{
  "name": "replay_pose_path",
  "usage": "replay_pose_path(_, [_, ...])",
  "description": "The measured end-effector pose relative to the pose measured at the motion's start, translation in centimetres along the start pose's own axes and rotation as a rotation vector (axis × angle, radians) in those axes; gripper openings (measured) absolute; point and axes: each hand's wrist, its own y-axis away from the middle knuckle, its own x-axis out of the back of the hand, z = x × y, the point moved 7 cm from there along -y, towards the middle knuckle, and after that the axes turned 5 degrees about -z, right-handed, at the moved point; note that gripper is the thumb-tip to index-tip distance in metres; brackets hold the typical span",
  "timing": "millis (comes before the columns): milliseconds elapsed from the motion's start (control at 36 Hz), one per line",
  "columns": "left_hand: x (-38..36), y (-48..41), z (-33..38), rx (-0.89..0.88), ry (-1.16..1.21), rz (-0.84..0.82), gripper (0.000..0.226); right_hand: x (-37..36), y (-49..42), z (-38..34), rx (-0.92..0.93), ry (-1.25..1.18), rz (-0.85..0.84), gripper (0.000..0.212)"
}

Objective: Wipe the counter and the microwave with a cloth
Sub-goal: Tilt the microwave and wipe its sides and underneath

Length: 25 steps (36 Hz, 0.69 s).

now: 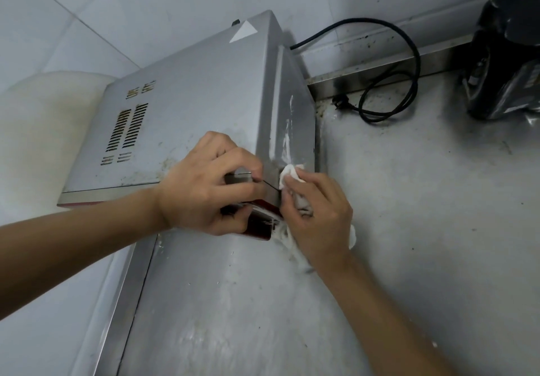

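1. Microwave [190, 112] sits on steel counter [409, 229], frame left.
2. Left hand [204, 188] grips its front-right corner, fingers curled over the top edge.
3. White cloth [287, 175] is bunched in right hand [318, 223] and pressed on the microwave's right side.
4. Black cord [365, 20] lies on the counter behind.

The microwave [190, 106] has a silver metal shell, matt, with brown specks on top and white smears on its side. Its front, at 6 o'clock of the shell, is glossy dark red. The cloth [289, 175] is white, soft and crumpled. The desk [409, 229] is dull steel, scratched and streaky. At 2 o'clock the black appliance [508, 39] looks like glossy plastic, and the cable [410, 63] is matt black.
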Motion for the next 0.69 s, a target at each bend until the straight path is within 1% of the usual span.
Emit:
replay_pose_path(83, [0.0, 0.0, 0.0, 0.012, -0.011, -0.011, 0.014, -0.6, 1.6, 3.3, -0.055, 0.080, -0.133, 0.017])
replay_pose_path(167, [-0.1, 0.0, 0.0, 0.010, 0.001, -0.007, 0.016, -0.5, 1.6, 4.0, 0.022, 0.131, -0.222, 0.013])
replay_pose_path(333, [-0.1, 0.1, -0.1, -0.002, 0.013, 0.009, 0.021, 0.8, -1.5, -1.1, 0.366, 0.179, -0.154, 0.010])
replay_pose_path(417, [-0.1, 0.1, -0.2, 0.003, 0.010, -0.002, 0.017, 0.6, -1.7, -1.1, 0.419, 0.163, -0.150, 0.009])
replay_pose_path(556, [-0.1, 0.0, -0.2, 0.017, 0.016, -0.027, 0.014, -0.4, -0.3, 3.0, 0.413, 0.219, -0.301, 0.009])
replay_pose_path(611, [-0.2, -0.1, -0.1, 0.024, 0.015, -0.034, 0.014, -0.3, -0.4, 3.3, 0.459, 0.239, -0.337, 0.008])
replay_pose_path(694, [0.0, -0.1, -0.1, 0.029, 0.018, -0.018, 0.016, 0.3, -1.7, 0.9, 0.586, 0.230, -0.297, 0.005])
